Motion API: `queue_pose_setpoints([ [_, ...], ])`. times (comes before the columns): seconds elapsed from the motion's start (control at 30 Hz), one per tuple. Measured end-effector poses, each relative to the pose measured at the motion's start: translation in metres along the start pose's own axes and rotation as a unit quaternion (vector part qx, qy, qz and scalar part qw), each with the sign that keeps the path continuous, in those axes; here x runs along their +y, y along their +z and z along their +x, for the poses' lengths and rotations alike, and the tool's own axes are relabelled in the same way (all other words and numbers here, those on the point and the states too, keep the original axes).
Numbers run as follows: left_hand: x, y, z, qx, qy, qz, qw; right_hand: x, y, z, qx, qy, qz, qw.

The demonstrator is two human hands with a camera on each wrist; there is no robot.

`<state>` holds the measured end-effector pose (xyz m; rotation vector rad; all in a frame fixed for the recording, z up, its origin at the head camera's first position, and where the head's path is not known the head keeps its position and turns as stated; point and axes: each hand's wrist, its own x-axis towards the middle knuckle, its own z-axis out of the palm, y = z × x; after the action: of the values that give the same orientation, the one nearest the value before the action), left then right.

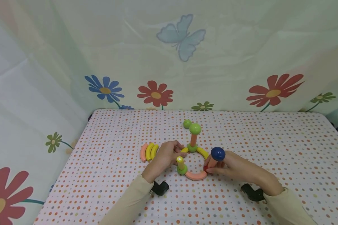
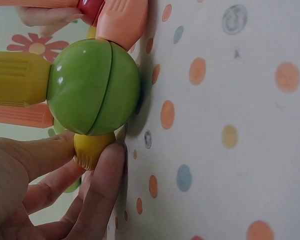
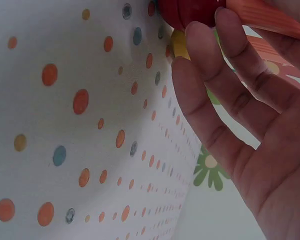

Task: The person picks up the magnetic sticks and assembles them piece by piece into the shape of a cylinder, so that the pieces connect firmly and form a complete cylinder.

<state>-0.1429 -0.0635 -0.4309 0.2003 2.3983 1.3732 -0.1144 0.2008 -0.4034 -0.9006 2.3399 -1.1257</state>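
A ring of curved toy rods and balls lies on the table. My left hand pinches a yellow curved rod where it enters a green ball. From that ball an upright yellow rod rises. My right hand holds a red ball at the ring's right side, fingers around its salmon upright rod, which carries a blue ball. A salmon curved rod spans the front. At the back, another salmon upright stands in a green ball and bears a green ball.
Left of the ring lie two yellow curved rods and a salmon curved rod. A loose green ball sits behind. The dotted table meets a flowered curtain at its back edge.
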Motion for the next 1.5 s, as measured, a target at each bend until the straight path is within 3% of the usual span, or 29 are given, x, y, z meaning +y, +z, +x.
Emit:
queue_pose_setpoints([
  [0.37, 0.0, 0.0, 0.001, -0.003, -0.004, 0.008, 1.0, 0.007, 0.004, 0.0, -0.002, 0.032, 0.011, 0.999],
  [0.63, 0.01, -0.013, 0.007, -0.038, 0.001, 0.052, 0.9979, 0.017, 0.009, -0.004, -0.003, 0.021, -0.01, 1.0],
  [0.8, 0.027, -0.025, 0.022, 0.003, 0.004, 0.118, 0.993, 0.015, 0.014, -0.004, 0.004, 0.004, -0.004, 1.0],
  [0.93, 0.035, -0.031, 0.048, 0.032, 0.084, 0.188, 0.978, 0.014, 0.018, -0.002, 0.013, 0.001, -0.006, 1.0],
  [1.0, 0.035, -0.032, 0.059, 0.029, 0.132, 0.225, 0.965, 0.014, 0.019, -0.001, 0.016, 0.003, -0.012, 1.0],
  [1.1, 0.033, -0.032, 0.069, 0.004, 0.169, 0.272, 0.9473, 0.013, 0.022, 0.001, 0.017, 0.001, -0.016, 1.0],
  [1.2, 0.028, -0.03, 0.073, -0.03, 0.174, 0.299, 0.9378, 0.012, 0.023, 0.002, 0.017, 0.001, -0.016, 1.0],
  [1.33, 0.025, -0.027, 0.072, -0.05, 0.176, 0.317, 0.9305, 0.011, 0.023, 0.002, 0.022, 0.006, -0.024, 0.999],
  [1.5, 0.021, -0.026, 0.068, -0.064, 0.171, 0.327, 0.9273, 0.013, 0.021, -0.001, 0.027, 0.02, -0.02, 0.999],
])
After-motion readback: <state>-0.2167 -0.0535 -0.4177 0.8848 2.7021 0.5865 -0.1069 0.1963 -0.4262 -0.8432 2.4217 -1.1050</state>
